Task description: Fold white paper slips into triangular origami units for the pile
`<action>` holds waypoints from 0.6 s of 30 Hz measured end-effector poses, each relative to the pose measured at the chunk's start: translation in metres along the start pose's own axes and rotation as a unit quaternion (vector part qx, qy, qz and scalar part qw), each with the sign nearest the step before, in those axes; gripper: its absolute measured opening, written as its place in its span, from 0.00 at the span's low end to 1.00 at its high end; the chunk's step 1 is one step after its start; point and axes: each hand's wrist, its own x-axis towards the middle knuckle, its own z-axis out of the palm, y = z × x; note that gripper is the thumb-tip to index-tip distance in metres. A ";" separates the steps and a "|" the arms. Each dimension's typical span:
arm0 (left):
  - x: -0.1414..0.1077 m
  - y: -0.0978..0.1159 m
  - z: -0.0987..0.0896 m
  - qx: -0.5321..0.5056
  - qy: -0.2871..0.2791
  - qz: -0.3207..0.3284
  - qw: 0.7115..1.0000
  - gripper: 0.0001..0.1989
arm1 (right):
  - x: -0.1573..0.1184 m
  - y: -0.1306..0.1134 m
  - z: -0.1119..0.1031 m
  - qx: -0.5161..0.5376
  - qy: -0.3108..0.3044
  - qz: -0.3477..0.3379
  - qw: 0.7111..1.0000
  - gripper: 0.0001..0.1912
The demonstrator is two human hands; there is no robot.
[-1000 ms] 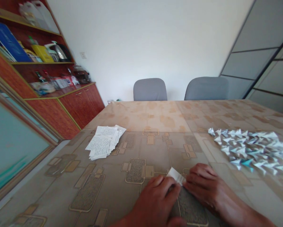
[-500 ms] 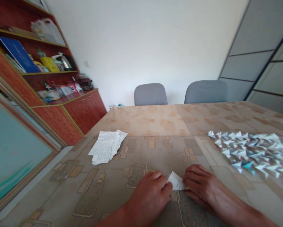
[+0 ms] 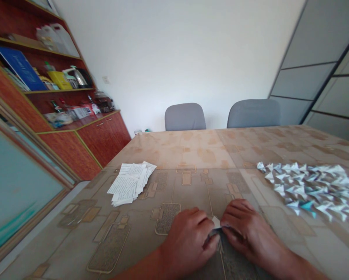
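Observation:
Between my two hands is a small piece of white folded paper (image 3: 216,223), mostly covered by fingers. My left hand (image 3: 192,237) pinches its left side, with thumb and forefinger curled at the edge. From the other side my right hand (image 3: 243,227) grips the right part, its fingers bent down close to the tabletop. A stack of printed paper slips (image 3: 130,182) lies fanned out on the table to the left. Rows of small folded paper pieces (image 3: 311,184), mostly white with one teal, stand on the table to the right.
A patterned cloth covers the table (image 3: 189,149). Two grey chairs (image 3: 185,116) stand at its far edge against the white wall. On the left a reddish wooden cabinet (image 3: 101,136) holds bottles, a kettle and a blue folder.
Both hands have drawn closer together over the paper, and less of it shows now. The left hand has shifted right and its thumb has moved out under the paper.

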 end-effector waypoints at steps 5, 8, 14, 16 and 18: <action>0.001 0.002 0.000 -0.109 0.048 -0.077 0.990 0.05 | 0.003 -0.007 -0.007 0.062 0.014 0.009 0.998 0.08; 0.002 0.004 0.001 -0.166 0.061 -0.119 0.977 0.07 | 0.005 -0.013 -0.008 0.082 0.030 0.006 0.996 0.08; 0.007 0.008 -0.002 -0.298 0.017 -0.191 0.935 0.07 | 0.009 -0.017 -0.005 0.109 0.038 0.010 0.993 0.10; 0.008 0.007 -0.005 -0.350 0.001 -0.218 0.911 0.07 | 0.009 -0.013 -0.008 0.110 0.041 0.015 0.993 0.11; 0.009 0.003 -0.009 -0.396 -0.015 -0.247 0.884 0.07 | 0.009 -0.005 -0.011 0.105 0.048 0.019 0.993 0.12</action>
